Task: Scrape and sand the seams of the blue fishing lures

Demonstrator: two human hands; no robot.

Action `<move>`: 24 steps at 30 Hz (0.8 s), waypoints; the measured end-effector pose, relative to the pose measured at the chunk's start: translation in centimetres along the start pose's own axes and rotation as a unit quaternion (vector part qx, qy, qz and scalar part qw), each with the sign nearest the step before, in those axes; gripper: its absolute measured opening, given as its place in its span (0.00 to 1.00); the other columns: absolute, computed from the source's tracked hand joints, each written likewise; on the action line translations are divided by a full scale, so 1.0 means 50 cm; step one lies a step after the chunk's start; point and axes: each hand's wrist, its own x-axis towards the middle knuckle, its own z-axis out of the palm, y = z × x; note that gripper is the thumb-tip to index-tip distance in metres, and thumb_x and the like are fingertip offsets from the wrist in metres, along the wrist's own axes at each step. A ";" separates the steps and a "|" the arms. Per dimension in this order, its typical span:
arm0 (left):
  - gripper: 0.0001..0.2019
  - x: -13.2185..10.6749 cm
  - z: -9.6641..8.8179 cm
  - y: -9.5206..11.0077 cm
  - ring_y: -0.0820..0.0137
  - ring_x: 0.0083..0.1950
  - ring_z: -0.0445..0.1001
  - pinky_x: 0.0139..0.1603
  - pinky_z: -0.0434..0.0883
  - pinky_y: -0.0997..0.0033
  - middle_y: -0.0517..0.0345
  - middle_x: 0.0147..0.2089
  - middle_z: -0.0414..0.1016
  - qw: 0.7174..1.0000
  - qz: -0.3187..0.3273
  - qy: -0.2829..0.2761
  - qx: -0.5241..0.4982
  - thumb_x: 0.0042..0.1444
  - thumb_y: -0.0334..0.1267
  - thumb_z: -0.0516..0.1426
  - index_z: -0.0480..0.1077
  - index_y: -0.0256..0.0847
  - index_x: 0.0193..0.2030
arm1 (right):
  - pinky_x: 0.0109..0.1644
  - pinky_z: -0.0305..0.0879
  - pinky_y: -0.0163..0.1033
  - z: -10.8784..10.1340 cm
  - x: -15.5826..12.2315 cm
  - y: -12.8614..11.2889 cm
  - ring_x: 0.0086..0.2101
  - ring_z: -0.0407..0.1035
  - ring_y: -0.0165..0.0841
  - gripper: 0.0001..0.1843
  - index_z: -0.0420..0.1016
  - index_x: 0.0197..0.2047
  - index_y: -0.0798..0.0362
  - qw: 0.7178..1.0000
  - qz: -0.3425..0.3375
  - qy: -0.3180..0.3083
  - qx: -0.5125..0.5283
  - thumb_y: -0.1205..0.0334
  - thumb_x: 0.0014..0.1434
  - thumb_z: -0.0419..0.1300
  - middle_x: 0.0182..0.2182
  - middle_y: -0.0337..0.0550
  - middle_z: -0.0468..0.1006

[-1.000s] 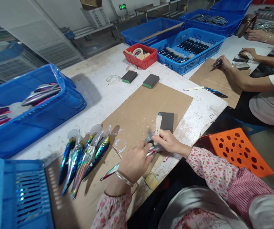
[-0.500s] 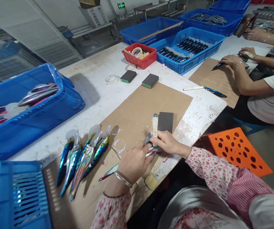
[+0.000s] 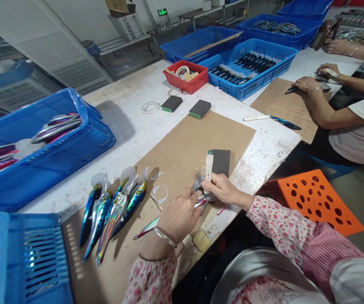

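My left hand (image 3: 178, 214) is closed on a long shiny fishing lure (image 3: 147, 227) that lies on the cardboard sheet (image 3: 185, 147), pinning its upper end. My right hand (image 3: 223, 188) is closed round a pale taped-handle tool (image 3: 209, 165) held upright, its lower end at the lure where both hands meet. A dark grey sanding block (image 3: 221, 162) lies just beyond my right hand. Several finished blue-green lures (image 3: 112, 209) lie in a row to the left of my left hand.
A blue crate (image 3: 39, 164) of lures stands at left, another blue crate (image 3: 20, 257) at the near left corner. Two sanding blocks (image 3: 186, 106), a tape roll (image 3: 150, 106), a red tray (image 3: 186, 76) and blue crates (image 3: 248, 63) lie farther off. Other people's arms (image 3: 324, 105) work at right. An orange stool (image 3: 316, 198) stands below the table edge.
My right hand has tilted the pale tool slightly back and forth over the lure; my left hand has stayed put. The person at right has shifted a hand on the far cardboard.
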 end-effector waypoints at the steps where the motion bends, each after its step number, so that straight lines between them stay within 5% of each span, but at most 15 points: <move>1: 0.14 0.000 0.000 0.000 0.61 0.44 0.76 0.41 0.72 0.64 0.50 0.49 0.70 1.000 0.001 -0.002 0.000 0.62 0.39 0.48 0.67 0.42 0.51 | 0.29 0.52 0.32 -0.002 0.001 -0.001 0.24 0.58 0.27 0.22 0.59 0.26 0.53 1.000 -0.003 -0.010 0.002 0.46 0.66 0.47 0.21 0.35 0.64; 7: 0.15 0.000 -0.003 0.001 0.60 0.43 0.76 0.39 0.72 0.64 0.49 0.50 0.70 1.000 -0.008 -0.009 0.004 0.62 0.39 0.48 0.67 0.42 0.52 | 0.30 0.53 0.32 -0.004 0.004 -0.011 0.24 0.61 0.27 0.20 0.61 0.26 0.53 0.999 0.000 -0.027 -0.037 0.51 0.67 0.50 0.22 0.36 0.67; 14: 0.15 0.000 -0.004 0.004 0.59 0.43 0.76 0.41 0.72 0.61 0.48 0.50 0.70 1.000 0.000 -0.001 0.005 0.62 0.38 0.46 0.67 0.41 0.51 | 0.32 0.54 0.33 0.009 0.001 -0.004 0.25 0.60 0.28 0.20 0.61 0.27 0.53 0.997 -0.021 0.023 -0.071 0.50 0.67 0.49 0.23 0.38 0.67; 24: 0.17 -0.019 0.008 -0.023 0.65 0.45 0.75 0.46 0.70 0.67 0.50 0.50 0.70 0.995 -0.016 0.065 -0.078 0.64 0.42 0.45 0.68 0.43 0.54 | 0.34 0.62 0.36 -0.012 -0.021 -0.011 0.29 0.67 0.30 0.16 0.73 0.35 0.54 0.969 -0.073 0.189 0.140 0.50 0.65 0.54 0.30 0.41 0.73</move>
